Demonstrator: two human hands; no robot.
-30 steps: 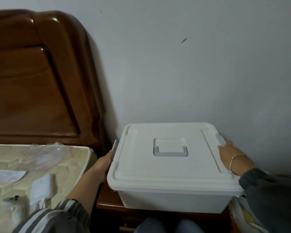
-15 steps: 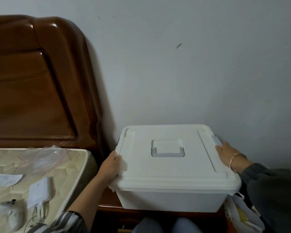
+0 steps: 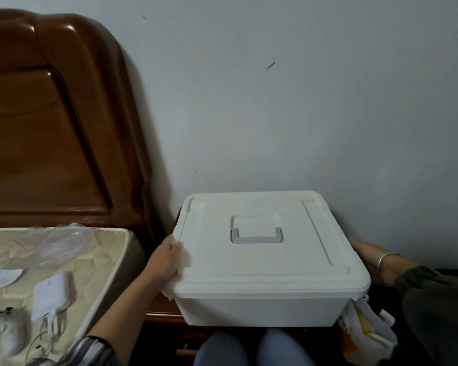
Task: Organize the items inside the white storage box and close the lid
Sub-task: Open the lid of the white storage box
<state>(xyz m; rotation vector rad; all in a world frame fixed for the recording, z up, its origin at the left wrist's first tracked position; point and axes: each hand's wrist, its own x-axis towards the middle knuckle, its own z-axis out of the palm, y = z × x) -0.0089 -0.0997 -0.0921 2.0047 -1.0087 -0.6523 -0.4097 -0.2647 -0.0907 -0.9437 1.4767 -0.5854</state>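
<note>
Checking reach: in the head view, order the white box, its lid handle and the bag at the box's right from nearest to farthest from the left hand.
1. White box: touching, the left hand grips its left edge.
2. Lid handle: in the middle of the lid, to the hand's right.
3. Bag: past the box's near right corner, on the far side from the hand.

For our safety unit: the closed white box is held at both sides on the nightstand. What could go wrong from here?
1. The white storage box seems to jut past the front edge of the nightstand; pulled forward, it might tip toward the knees.
2. The left hand grips the lid at its rim, so it could get pinched; the right hand is partly hidden behind the box.
</note>
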